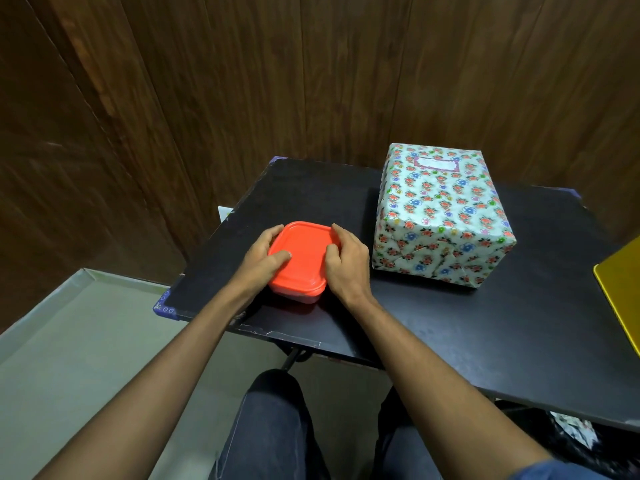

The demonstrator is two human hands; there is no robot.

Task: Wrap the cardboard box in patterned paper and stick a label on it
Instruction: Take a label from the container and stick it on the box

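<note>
The box [446,216] stands on the black table [467,334], fully covered in white paper printed with red and blue flowers. A white label with a pink border [437,164] is stuck on its top near the far edge. Left of the box sits a small plastic container with an orange-red lid [302,258]. My left hand [265,259] grips the container's left side, thumb lying on the lid. My right hand [346,261] grips its right side, fingers curled over the lid's edge. Neither hand touches the wrapped box.
A yellow flat object [621,289] juts in at the right edge of the table. Dark wooden panels rise right behind the table. A grey floor lies to the left. My knees are under the table's near edge, and a crumpled patterned scrap [571,427] lies below at the right.
</note>
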